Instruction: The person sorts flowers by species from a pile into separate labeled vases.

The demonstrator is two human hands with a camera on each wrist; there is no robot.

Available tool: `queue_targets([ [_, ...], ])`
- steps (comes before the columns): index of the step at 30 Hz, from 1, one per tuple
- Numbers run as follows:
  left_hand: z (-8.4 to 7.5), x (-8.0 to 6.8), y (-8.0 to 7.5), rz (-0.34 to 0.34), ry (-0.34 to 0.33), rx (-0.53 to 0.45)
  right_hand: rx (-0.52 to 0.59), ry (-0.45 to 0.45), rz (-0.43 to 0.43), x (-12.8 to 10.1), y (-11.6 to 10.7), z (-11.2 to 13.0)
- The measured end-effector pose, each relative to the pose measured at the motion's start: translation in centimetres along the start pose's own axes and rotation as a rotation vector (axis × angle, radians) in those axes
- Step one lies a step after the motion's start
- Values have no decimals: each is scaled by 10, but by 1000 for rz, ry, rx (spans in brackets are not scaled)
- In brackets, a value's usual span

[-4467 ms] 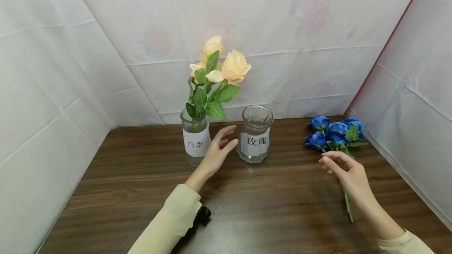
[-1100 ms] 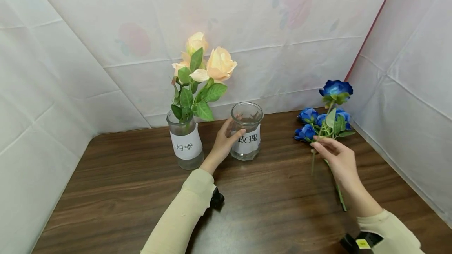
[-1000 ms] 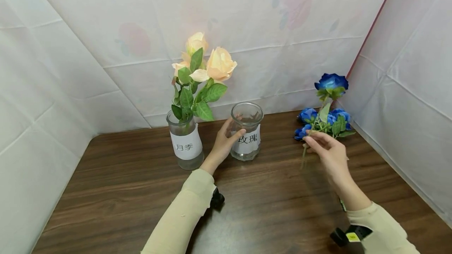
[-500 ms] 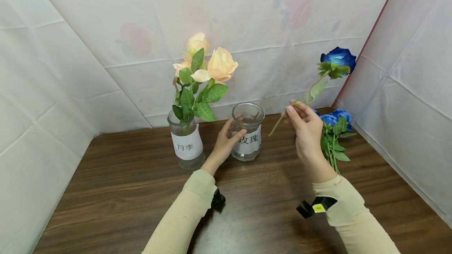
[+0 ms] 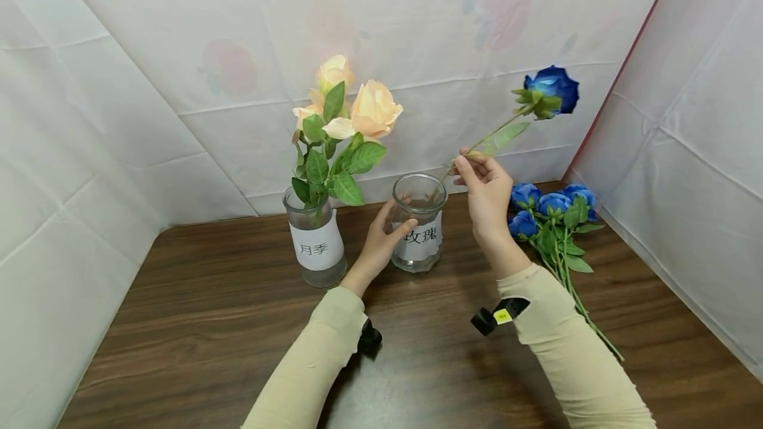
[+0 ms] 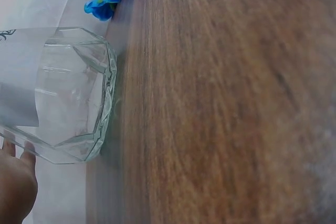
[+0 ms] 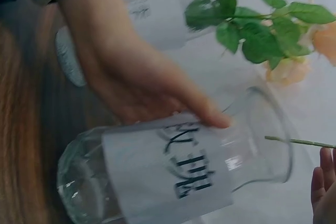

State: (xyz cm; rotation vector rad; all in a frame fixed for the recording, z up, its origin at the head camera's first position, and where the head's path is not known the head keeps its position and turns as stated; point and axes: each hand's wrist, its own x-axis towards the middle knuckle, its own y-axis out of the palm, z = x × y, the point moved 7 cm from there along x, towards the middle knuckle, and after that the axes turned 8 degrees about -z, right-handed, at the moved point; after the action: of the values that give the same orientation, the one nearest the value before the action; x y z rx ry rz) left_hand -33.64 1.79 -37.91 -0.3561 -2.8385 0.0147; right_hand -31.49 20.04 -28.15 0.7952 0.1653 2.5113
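Observation:
My left hand (image 5: 378, 240) holds the side of an open-topped glass vase (image 5: 417, 263), thumb across the front of its white label and fingers behind. The right hand (image 5: 485, 194) pinches the stem of a single blue rose (image 5: 554, 91) between thumb and fingers. The bloom leans up and to the right, and the stem slants down to the left. In the right wrist view, the green stem (image 7: 310, 143) has its cut end overlapping the mouth of the vase (image 7: 220, 145). The left wrist view shows the vase's faceted base (image 6: 100, 103) close to the tabletop.
A second labelled glass vase (image 5: 322, 275) stands to the left, holding peach roses (image 5: 374, 108). More blue flowers (image 5: 553, 202) lie on the wooden table (image 5: 208, 336) at the right, stems toward the front. White fabric walls (image 5: 429, 32) enclose the back and sides.
The left hand went from beside the vase to holding it. My right hand picked a blue rose from the pile, lifted it and carried it left, bringing the stem's end to the vase mouth.

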Motion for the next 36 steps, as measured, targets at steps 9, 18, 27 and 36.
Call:
queue_targets([
  [9, -1, 1, 0, -2, 10, 17, -216, 46, 37, -4, 6, -30],
  [18, 33, 14, 0, -45, 6, 20, -321, 102, 111, -5, 16, -43],
  [27, 35, 12, -1, -87, -4, 43, -481, 180, 224, -2, 23, -43],
  [36, 37, 12, -1, -97, -12, 43, -531, 197, 263, 1, 24, -41],
])
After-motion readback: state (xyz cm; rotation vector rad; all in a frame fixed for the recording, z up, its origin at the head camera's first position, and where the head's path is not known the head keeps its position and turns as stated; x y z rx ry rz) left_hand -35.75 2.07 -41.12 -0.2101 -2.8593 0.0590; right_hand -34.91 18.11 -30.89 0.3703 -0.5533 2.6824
